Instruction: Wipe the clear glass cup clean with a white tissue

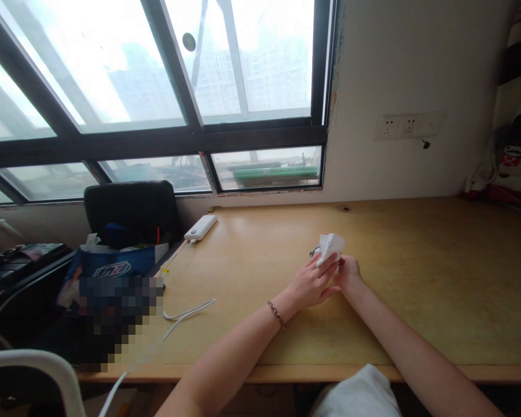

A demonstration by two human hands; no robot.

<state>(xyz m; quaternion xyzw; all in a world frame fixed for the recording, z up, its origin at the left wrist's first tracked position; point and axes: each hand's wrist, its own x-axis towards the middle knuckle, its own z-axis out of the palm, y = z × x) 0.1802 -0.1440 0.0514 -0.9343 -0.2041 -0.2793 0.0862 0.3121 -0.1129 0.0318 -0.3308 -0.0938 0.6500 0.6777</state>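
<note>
White, crumpled soft tissue (330,245) pinched between both hands above the middle of the pale wooden desk (417,278). Left hand (313,282), beaded bracelet at the wrist, has fingertips closed on the tissue's lower edge. Right hand (349,274) is pressed close against the left, fingers curled around something small beneath the tissue; a bit of metal ring and a red fleck show there, too small to identify.

Judgement on handling: the tissue looks near weightless, limp, easily torn; it likely holds best bunched at a fold rather than at a loose corner, with light pressure. No slip risk, but it would wad or shred if rubbed hard.

Around: white rectangular power bank (200,227) at the desk's far left edge, white cable (186,314) trailing nearer; blue printed bag (108,269) on a black chair (132,208) at left.
</note>
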